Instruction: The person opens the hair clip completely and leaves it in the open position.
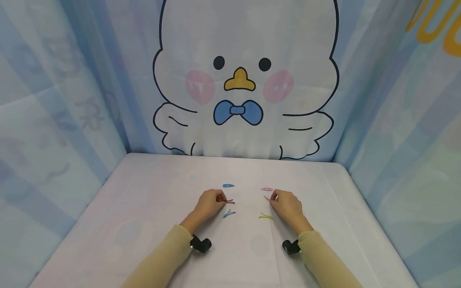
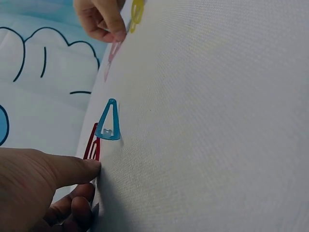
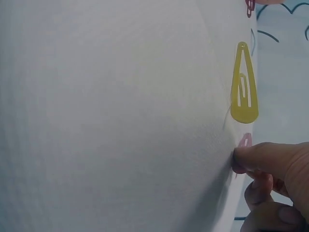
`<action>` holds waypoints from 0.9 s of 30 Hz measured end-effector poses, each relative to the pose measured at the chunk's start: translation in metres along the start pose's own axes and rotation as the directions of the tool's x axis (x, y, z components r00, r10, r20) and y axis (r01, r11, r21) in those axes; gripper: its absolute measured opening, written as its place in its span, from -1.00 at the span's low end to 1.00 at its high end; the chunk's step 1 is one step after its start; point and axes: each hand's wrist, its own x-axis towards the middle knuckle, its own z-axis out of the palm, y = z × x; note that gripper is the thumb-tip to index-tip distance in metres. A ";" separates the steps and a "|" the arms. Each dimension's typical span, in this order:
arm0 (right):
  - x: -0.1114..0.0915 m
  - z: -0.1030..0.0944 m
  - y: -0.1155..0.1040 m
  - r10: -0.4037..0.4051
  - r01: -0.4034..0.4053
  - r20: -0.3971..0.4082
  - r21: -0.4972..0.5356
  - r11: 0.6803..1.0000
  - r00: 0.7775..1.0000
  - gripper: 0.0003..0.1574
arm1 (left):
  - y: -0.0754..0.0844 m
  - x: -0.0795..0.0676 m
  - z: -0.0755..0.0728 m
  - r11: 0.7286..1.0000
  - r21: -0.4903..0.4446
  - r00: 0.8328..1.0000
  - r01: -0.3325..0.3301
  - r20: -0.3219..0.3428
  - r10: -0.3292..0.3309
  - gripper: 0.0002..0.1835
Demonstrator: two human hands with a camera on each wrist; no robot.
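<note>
My left hand [image 1: 210,203] pinches a dark red snap hair clip [image 1: 230,201] by one end between thumb and fingers, close over the table. Across from it, my right hand [image 1: 287,205] pinches a pink snap hair clip [image 1: 267,197], its tip pointing left. Nearer to me lie a blue hair clip [image 1: 229,214] on the left and a yellow-green one [image 1: 265,216] on the right, both sprung apart. In the right wrist view the yellow-green clip [image 3: 245,114] stands out large; the thumb hides part of the pink clip [image 3: 245,139].
Behind the hands lie a flat blue hair clip [image 1: 228,185] and a flat pink one [image 1: 267,189]. A white cloth covers the table [image 1: 144,180]. Curtains [image 1: 407,132] hang at the sides, with a cartoon bird curtain [image 1: 241,140] along the back edge.
</note>
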 end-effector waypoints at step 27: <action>-0.021 -0.013 -0.011 -0.087 0.088 -0.022 0.024 0.996 0.996 -0.93 | 0.004 -0.003 -0.001 1.000 -0.011 0.999 0.021 0.029 -0.020 -0.93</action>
